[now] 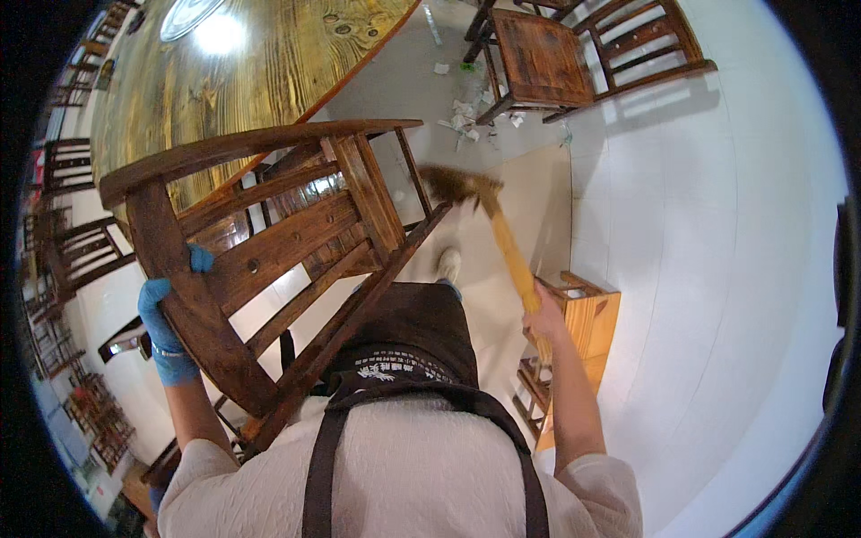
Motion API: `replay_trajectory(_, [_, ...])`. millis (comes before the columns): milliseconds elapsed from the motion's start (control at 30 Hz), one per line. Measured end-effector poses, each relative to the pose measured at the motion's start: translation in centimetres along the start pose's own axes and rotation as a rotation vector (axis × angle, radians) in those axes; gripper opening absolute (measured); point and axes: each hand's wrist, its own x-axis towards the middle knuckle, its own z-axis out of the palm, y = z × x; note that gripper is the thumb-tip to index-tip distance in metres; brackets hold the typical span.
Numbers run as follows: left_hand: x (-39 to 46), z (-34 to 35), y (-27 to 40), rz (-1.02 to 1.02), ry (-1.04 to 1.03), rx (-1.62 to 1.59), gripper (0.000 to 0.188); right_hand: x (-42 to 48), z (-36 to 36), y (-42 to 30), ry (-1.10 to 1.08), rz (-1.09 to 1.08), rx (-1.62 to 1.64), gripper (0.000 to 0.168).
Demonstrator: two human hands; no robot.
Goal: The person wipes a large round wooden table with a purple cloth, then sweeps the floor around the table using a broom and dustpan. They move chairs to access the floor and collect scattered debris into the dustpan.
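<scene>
My left hand (pixel 161 329), in a blue glove, grips the broad top rail of a dark wooden chair (pixel 289 235), its fingertips showing through the slatted back. The chair leans across my left side and overlaps the table's edge. Bare, my right hand (pixel 546 319) is wrapped around the yellow handle of a broom (pixel 511 249). Its brown bristles (pixel 457 183) are blurred, low over the tiled floor near a chair leg. Beyond the broom head, paper scraps (pixel 464 120) lie scattered.
A large wooden table (pixel 269 67) carries a glass turntable (pixel 188 15). Another wooden chair (pixel 538 57) stands ahead near the white wall (pixel 693 235). Light wooden stools (pixel 592 329) are close to my right arm. More chairs (pixel 74 228) line the left.
</scene>
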Motion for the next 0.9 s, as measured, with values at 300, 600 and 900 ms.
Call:
replay_trajectory(300, [-11.1,6.8,-3.8,-0.032,0.296,0.001,0.048,0.5,-17.5,-7.9,-0.245,0.081,0.251,0.082])
replay_trajectory(600, [-16.0,12.0,-6.3,-0.214,0.481,0.041,0.052,-0.5,-21.5,-10.1,-0.766,0.365,0.434,0.073])
replay_trajectory(900, [-18.9,10.1,-10.5,-0.605,0.366,0.176,0.055,13.5,-11.6,-16.6,-0.811,0.296,0.323,0.051])
